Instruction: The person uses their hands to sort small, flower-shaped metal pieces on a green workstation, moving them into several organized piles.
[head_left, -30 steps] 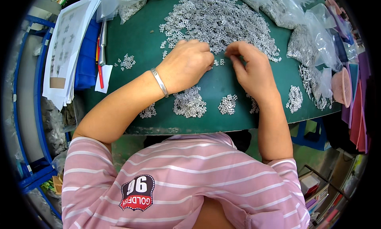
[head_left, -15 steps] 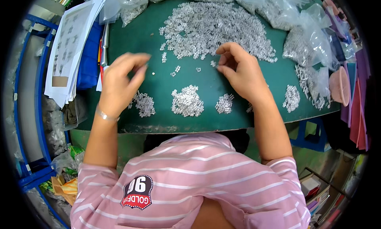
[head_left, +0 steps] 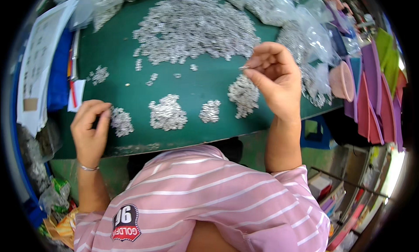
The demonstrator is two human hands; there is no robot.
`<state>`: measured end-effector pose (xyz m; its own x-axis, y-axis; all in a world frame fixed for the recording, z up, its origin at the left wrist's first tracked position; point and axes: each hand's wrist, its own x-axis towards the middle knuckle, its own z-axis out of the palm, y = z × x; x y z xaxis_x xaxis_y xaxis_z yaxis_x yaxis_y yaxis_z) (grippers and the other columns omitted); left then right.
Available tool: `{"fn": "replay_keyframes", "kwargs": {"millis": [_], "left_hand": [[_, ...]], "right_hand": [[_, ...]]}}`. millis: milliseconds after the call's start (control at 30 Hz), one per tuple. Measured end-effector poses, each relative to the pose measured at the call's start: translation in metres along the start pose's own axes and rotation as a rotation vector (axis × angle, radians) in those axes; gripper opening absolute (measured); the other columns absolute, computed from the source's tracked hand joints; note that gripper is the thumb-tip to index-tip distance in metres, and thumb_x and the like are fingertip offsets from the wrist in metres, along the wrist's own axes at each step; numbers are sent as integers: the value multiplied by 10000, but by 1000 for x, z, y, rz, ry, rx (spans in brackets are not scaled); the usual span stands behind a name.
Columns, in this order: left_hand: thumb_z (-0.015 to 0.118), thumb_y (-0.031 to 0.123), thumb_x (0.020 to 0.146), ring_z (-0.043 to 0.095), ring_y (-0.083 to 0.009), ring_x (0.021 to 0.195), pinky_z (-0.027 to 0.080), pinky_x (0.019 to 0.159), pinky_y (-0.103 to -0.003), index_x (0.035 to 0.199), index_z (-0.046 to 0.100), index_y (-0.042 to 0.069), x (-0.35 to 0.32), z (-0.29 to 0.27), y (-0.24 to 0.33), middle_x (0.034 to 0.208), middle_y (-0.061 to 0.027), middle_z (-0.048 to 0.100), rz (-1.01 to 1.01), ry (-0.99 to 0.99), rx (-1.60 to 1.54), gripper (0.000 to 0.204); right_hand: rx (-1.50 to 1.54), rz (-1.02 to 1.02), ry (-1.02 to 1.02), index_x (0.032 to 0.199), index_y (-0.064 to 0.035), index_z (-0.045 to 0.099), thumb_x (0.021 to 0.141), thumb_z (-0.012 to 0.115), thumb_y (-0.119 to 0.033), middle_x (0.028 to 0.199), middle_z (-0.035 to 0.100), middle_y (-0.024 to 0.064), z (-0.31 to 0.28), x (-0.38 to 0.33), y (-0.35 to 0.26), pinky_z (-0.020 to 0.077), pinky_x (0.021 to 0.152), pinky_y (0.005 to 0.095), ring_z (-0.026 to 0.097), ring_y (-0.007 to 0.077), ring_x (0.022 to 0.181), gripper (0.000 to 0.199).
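Observation:
A big heap of small silvery metal pieces [head_left: 196, 27] covers the far part of the green table [head_left: 192, 88]. My right hand [head_left: 279, 79] pinches one small metal piece [head_left: 243, 68] between thumb and fingertips, above the far end of a small pile [head_left: 244, 97]. My left hand [head_left: 89, 127] is low at the left, thumb and forefinger bent toward each other beside another small pile [head_left: 122, 122]. Anything between those fingertips is too small to make out. A larger pile [head_left: 168, 113] and a smaller pile [head_left: 210, 111] lie between my hands.
Clear plastic bags [head_left: 270, 7] of metal pieces line the far and right edges. A pink cup [head_left: 341, 81] stands at the right. On the left are paper sheets [head_left: 43, 55], a blue bin [head_left: 61, 70] and a red pen [head_left: 72, 92]. Several loose pieces lie mid-table.
The view has swung, shifting the table leftward. My left hand has come down beside the left pile. My right hand has moved right from the heap's edge to over the right-hand pile.

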<state>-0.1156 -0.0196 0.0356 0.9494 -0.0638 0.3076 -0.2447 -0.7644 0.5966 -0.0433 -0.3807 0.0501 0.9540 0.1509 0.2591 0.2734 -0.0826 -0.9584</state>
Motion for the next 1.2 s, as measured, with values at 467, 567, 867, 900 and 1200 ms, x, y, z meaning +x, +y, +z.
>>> {"fn": "replay_keyframes", "kwargs": {"millis": [467,567,867,900,1200], "left_hand": [[629,-36,860,631,-191,862,486,756,-260,944,660,-36,68,26,-19,924,-106,646,130,20,-61,89],[645,-3,852,631,-171,859,484,754,-257,942,671,-25,71,28,-19,923,-92,659,108,-30,-33,96],[644,-28,816,650,-235,845,508,754,-299,920,671,-21,70,33,-29,929,-118,675,191,102,25,108],[645,-25,816,651,-237,848,508,756,-300,921,671,-20,70,33,-31,928,-119,676,169,72,12,109],[645,13,838,655,-198,803,504,705,-272,943,683,-11,67,34,-34,907,-102,682,50,8,-49,115]], "right_hand": [[-687,295,370,933,9,644,817,649,24,833,682,51,-94,-66,9,491,712,257,628,106,785,117],[-835,134,360,904,2,658,857,597,32,848,686,48,-73,-49,8,483,717,247,627,119,794,83],[-686,-374,-661,1256,-24,540,819,502,149,1215,621,178,78,26,18,469,971,367,598,311,1154,472],[-628,-293,-608,1236,-22,547,810,517,138,1167,638,175,75,30,17,487,943,366,615,311,1116,455],[-638,-405,-488,969,-31,628,761,660,32,826,655,135,85,39,28,511,682,405,621,319,780,219]]}}
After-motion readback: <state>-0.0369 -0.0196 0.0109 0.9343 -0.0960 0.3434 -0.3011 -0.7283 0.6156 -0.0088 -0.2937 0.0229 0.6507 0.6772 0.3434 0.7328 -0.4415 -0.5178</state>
